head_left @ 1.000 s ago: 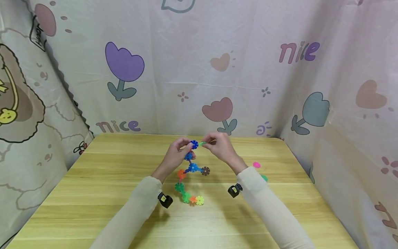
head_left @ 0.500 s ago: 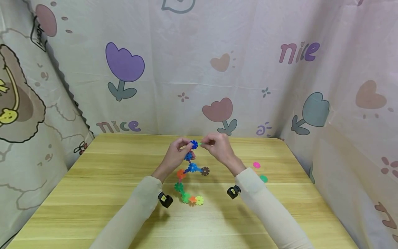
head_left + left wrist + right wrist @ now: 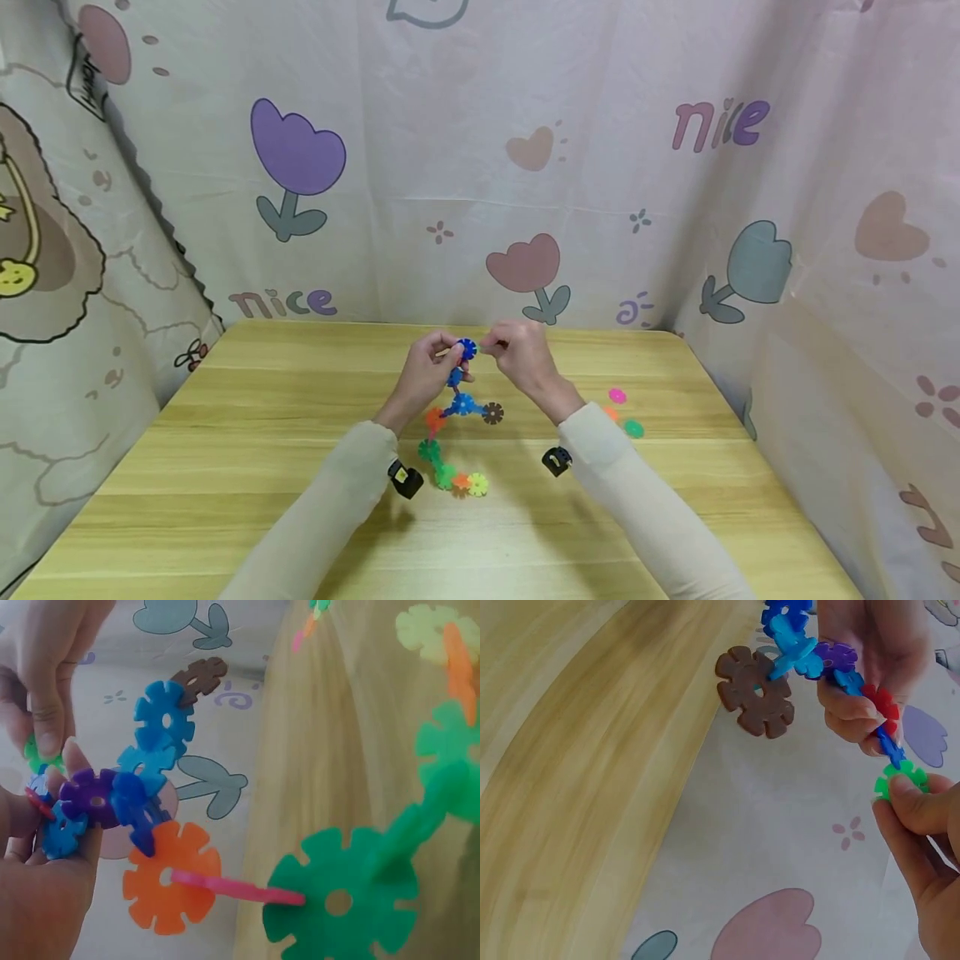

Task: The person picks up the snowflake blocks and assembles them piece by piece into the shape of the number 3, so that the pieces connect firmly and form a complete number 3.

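Probably light and stiff, the disc chain (image 3: 462,404) trails over the desk (image 3: 187,417) from the pinching left hand (image 3: 422,377); the right hand (image 3: 525,357) pinches a green disc (image 3: 885,780) against its blue end disc (image 3: 468,347), flat faces offering the best hold

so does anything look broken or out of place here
Nothing stands out: the disc chain shows no visible break, and the right hand pinches a light green disc at its dark blue end.

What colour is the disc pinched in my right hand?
The disc is green, clearest in the right wrist view.
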A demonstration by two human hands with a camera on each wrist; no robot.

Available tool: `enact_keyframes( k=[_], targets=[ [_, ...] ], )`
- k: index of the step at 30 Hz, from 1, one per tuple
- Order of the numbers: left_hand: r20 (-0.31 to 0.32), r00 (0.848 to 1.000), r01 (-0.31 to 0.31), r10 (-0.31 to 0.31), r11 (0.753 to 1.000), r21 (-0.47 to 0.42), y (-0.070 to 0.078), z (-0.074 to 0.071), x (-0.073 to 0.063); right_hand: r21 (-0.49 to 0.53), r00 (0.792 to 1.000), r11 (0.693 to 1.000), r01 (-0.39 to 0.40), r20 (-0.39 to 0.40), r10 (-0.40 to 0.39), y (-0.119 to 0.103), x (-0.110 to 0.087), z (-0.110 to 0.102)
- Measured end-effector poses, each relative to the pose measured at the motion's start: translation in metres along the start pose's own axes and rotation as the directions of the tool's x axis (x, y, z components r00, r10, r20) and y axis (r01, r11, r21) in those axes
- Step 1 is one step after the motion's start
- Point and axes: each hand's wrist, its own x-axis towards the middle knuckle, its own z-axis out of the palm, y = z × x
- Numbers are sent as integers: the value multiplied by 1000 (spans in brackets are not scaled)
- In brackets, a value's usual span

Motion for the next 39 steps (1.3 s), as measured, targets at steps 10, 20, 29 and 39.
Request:
enact_keyframes(
  k=[10, 20, 29, 39],
  targets=[
    [-32, 999, -17, 19, 999, 48, 4, 2, -1, 30, 998, 999, 26, 57, -28, 3, -1, 1],
    [57, 998, 24, -27, 999, 47, 2, -8, 1, 129, 965, 979, -156, 234, 123, 18, -6, -17],
    [69, 995, 69, -76, 992, 102, -4, -19, 1, 20, 887, 920, -391, 274, 371, 54, -26, -61],
    [62, 993, 86, -99, 979, 183, -2, -19, 1, -165, 748, 849, -503, 410, 523, 100, -62, -96]
  ],
)
